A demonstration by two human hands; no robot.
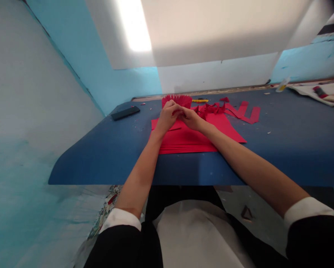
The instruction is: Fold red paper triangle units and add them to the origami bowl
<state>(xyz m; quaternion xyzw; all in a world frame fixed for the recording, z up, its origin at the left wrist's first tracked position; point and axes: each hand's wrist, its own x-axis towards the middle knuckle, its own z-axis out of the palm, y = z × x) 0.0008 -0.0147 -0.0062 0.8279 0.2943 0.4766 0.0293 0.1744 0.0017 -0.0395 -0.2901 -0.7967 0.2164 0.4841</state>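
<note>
A stack of red paper sheets (189, 143) lies near the front of the blue table. Above its back part, my left hand (169, 115) and my right hand (191, 118) meet at the fingertips. Their fingers are bent and pressed together; whatever lies between them is too small to make out. Just behind my hands is a red fringed paper piece (183, 99) with a spiky top edge. Folded red paper pieces (211, 109) lie to the right of my right hand, at the back of the stack. A thin dark red strip (174, 129) rests on the top sheet.
A dark phone-like object (125, 112) lies at the left of the blue table (105, 149). Red paper strips (249, 113) are right of the stack. A yellow cutter (200, 100), a small glue bottle (282, 85) and a brush (320, 92) lie toward the back.
</note>
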